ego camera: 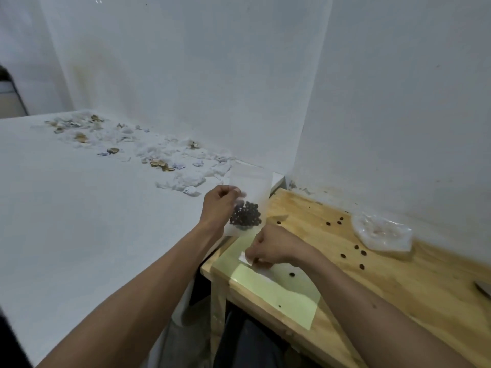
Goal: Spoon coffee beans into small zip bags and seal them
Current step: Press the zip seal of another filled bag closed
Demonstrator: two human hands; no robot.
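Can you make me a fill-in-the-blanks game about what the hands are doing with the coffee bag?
1. The left hand holds up a small zip bag with dark coffee ____ inside.
2. The right hand pinches a small piece of clear plastic over the ____ table.
3. Loose beans lie scattered on that table near a crumpled ____ bag.

Missing words: beans; wooden; plastic

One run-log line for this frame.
left hand: holds clear zip bag of dark coffee beans | right hand: pinches white paper slip | wooden table: loose beans
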